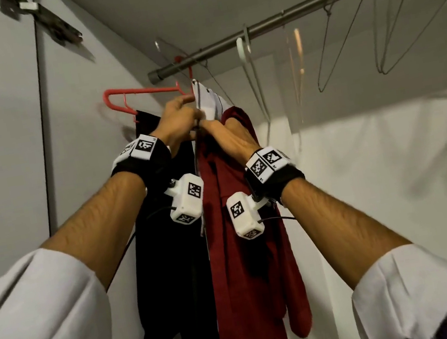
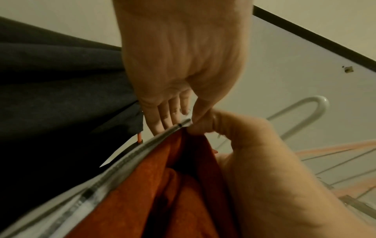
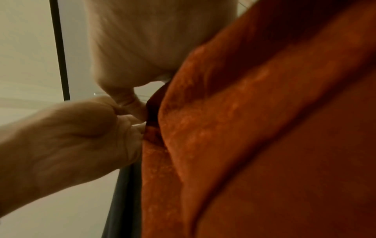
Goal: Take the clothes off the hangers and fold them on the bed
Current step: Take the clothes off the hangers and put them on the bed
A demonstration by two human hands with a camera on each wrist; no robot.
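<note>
step: I'm early on, nothing folded that I can see | left hand (image 1: 178, 120) fingers pinch the white cloth (image 1: 206, 103) | right hand (image 1: 228, 135) fingers grip the red cloth (image 1: 249, 254) just below | black cloth (image 1: 168, 253) hangs beside | bed not in view

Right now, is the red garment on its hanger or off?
On: the red garment hangs below the rail, both hands at its top.
</note>
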